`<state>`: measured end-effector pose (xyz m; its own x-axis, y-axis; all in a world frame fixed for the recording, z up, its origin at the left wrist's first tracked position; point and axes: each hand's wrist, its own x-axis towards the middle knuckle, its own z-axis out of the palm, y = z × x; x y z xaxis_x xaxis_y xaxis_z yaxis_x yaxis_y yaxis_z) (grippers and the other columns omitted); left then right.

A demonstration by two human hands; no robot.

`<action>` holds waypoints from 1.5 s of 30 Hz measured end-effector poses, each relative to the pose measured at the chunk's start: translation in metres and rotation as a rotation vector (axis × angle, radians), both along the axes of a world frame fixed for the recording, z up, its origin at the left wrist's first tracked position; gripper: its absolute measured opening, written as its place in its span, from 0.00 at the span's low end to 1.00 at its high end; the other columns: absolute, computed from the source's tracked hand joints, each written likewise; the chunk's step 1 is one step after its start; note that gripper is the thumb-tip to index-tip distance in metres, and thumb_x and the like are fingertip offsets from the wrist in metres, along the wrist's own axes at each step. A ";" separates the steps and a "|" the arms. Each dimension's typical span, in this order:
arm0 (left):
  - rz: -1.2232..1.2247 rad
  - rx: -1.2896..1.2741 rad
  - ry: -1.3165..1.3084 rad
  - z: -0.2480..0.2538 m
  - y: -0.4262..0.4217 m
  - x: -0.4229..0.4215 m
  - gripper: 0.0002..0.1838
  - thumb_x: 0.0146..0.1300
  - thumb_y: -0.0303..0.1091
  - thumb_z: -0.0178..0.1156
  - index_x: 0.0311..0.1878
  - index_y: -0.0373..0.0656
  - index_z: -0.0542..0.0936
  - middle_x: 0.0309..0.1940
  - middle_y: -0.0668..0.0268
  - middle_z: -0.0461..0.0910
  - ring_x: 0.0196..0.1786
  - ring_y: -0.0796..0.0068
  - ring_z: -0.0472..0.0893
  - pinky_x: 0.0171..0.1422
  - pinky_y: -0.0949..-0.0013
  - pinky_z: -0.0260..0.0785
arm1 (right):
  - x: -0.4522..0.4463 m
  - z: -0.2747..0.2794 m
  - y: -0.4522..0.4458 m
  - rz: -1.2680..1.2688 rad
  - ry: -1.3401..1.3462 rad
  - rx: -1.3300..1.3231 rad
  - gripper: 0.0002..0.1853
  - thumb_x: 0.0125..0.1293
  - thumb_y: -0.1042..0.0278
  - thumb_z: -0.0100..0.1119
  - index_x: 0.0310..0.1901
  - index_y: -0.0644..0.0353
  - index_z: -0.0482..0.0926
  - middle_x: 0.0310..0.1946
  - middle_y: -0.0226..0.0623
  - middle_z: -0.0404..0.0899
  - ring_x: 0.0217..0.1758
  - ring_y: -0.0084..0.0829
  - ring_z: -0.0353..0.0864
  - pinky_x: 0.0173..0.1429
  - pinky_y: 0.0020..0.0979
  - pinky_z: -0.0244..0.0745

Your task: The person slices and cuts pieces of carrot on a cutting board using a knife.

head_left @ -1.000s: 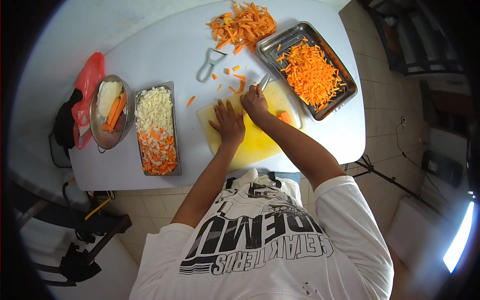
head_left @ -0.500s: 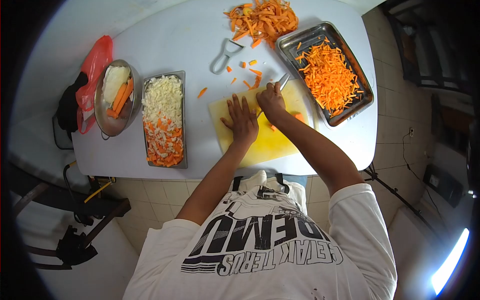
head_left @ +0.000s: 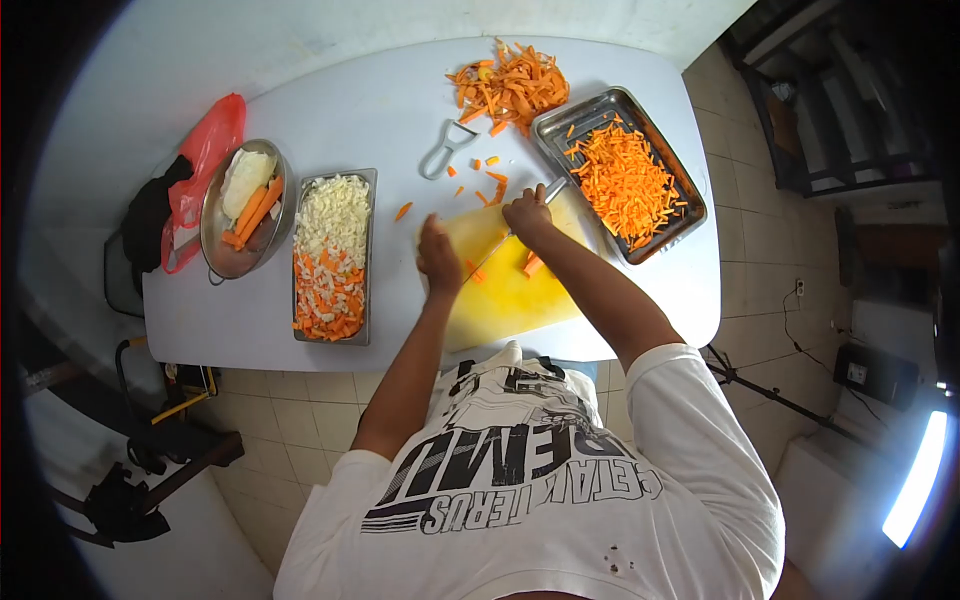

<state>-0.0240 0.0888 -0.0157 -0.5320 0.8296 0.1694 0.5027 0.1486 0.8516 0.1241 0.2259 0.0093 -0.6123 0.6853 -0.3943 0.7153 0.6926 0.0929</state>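
Note:
My right hand [head_left: 528,217] is closed on the handle of a knife [head_left: 492,254], whose blade slants down-left over the yellow cutting board [head_left: 510,305]. Beside the blade tip lie small carrot pieces [head_left: 475,271], and another carrot chunk [head_left: 532,264] rests on the board below my right hand. My left hand [head_left: 438,256] is at the board's left edge, turned side-on; its fingers are partly hidden, and whether it holds anything does not show.
A metal tray [head_left: 686,165] of carrot sticks stands right. Behind are a peeler [head_left: 448,149] and carrot peelings [head_left: 515,85]. At left are a metal pan [head_left: 368,215] of chopped white and orange vegetables, a bowl [head_left: 277,215] with carrots, and a red bag [head_left: 213,140].
My left hand has lifted from lying spread on the board and moved left, turning side-on. The knife blade and small carrot pieces now show between the hands.

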 end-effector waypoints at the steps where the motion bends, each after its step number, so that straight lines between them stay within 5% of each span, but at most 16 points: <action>1: 0.059 0.053 -0.028 0.021 -0.005 -0.010 0.25 0.77 0.45 0.35 0.66 0.38 0.68 0.65 0.52 0.70 0.68 0.52 0.68 0.72 0.60 0.56 | 0.007 0.003 0.004 -0.020 0.070 -0.053 0.10 0.60 0.66 0.63 0.44 0.52 0.84 0.47 0.39 0.83 0.62 0.45 0.70 0.73 0.58 0.42; 4: 0.089 0.102 -0.220 0.062 -0.028 -0.031 0.27 0.78 0.48 0.34 0.66 0.37 0.68 0.63 0.54 0.71 0.66 0.56 0.70 0.71 0.57 0.58 | 0.025 0.042 0.009 -0.069 0.071 -0.113 0.09 0.59 0.65 0.64 0.42 0.52 0.83 0.44 0.40 0.82 0.64 0.46 0.69 0.72 0.61 0.45; 8: 0.207 0.094 -0.469 0.091 -0.056 -0.031 0.28 0.77 0.51 0.34 0.64 0.39 0.69 0.61 0.55 0.72 0.63 0.58 0.72 0.69 0.56 0.61 | 0.061 0.059 0.016 -0.092 0.196 -0.071 0.12 0.58 0.66 0.66 0.45 0.52 0.79 0.38 0.44 0.82 0.51 0.45 0.79 0.62 0.69 0.54; 9: 0.218 0.094 -0.513 0.089 -0.062 -0.032 0.28 0.77 0.52 0.34 0.63 0.39 0.70 0.60 0.55 0.72 0.62 0.59 0.73 0.68 0.56 0.62 | 0.068 0.072 0.015 -0.108 0.210 -0.100 0.14 0.58 0.68 0.65 0.46 0.54 0.77 0.36 0.47 0.81 0.45 0.48 0.81 0.56 0.62 0.65; 14: 0.139 -0.136 -0.681 0.044 -0.082 -0.024 0.16 0.72 0.39 0.52 0.57 0.40 0.74 0.57 0.57 0.75 0.59 0.65 0.76 0.64 0.62 0.67 | 0.126 0.100 0.000 -0.232 0.421 -0.320 0.15 0.56 0.68 0.59 0.46 0.59 0.75 0.37 0.50 0.81 0.45 0.52 0.81 0.47 0.46 0.75; 16: -0.157 -0.222 -0.278 0.034 -0.075 -0.013 0.18 0.62 0.30 0.63 0.55 0.42 0.77 0.58 0.58 0.74 0.59 0.64 0.76 0.63 0.63 0.69 | 0.148 0.113 -0.027 -0.338 0.478 -0.329 0.15 0.57 0.67 0.59 0.46 0.59 0.74 0.35 0.51 0.82 0.44 0.53 0.82 0.46 0.49 0.75; 19: -0.450 -0.120 0.159 0.038 -0.046 0.001 0.23 0.54 0.30 0.69 0.55 0.45 0.78 0.57 0.60 0.73 0.60 0.60 0.75 0.63 0.61 0.70 | 0.174 0.111 -0.075 -0.406 0.598 -0.353 0.14 0.61 0.65 0.57 0.47 0.59 0.71 0.34 0.55 0.81 0.42 0.57 0.81 0.44 0.51 0.74; 22: -0.540 -0.245 0.300 0.037 -0.023 0.002 0.24 0.52 0.32 0.71 0.54 0.44 0.79 0.56 0.61 0.72 0.60 0.59 0.74 0.63 0.62 0.69 | 0.179 0.117 -0.134 -0.599 0.631 -0.397 0.14 0.65 0.64 0.55 0.49 0.59 0.67 0.32 0.59 0.80 0.39 0.62 0.80 0.41 0.55 0.73; 28: -0.575 -0.312 0.334 0.035 -0.029 -0.002 0.14 0.52 0.33 0.71 0.43 0.44 0.82 0.48 0.61 0.75 0.54 0.59 0.76 0.58 0.60 0.71 | 0.181 0.082 -0.218 -0.643 0.863 -0.367 0.14 0.63 0.71 0.56 0.46 0.63 0.65 0.28 0.60 0.78 0.34 0.64 0.78 0.35 0.55 0.71; 34: -0.483 -0.224 0.288 0.032 -0.039 0.011 0.07 0.55 0.28 0.66 0.38 0.43 0.81 0.42 0.59 0.77 0.47 0.56 0.79 0.51 0.57 0.72 | 0.168 0.060 -0.241 -0.651 0.846 -0.364 0.15 0.63 0.70 0.59 0.46 0.62 0.65 0.29 0.60 0.79 0.36 0.64 0.79 0.39 0.55 0.72; 45: -0.409 -0.383 0.301 0.047 -0.044 0.031 0.12 0.54 0.32 0.69 0.41 0.43 0.80 0.37 0.62 0.80 0.41 0.59 0.81 0.46 0.59 0.74 | 0.154 0.067 -0.243 -0.567 0.762 -0.251 0.16 0.64 0.69 0.59 0.47 0.62 0.65 0.28 0.56 0.80 0.32 0.60 0.80 0.36 0.54 0.74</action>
<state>0.0070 0.0444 0.0318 -0.1346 0.9871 -0.0871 0.7924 0.1600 0.5886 0.2778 -0.0170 0.0767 -0.3695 0.9064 -0.2044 0.7553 0.1648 -0.6343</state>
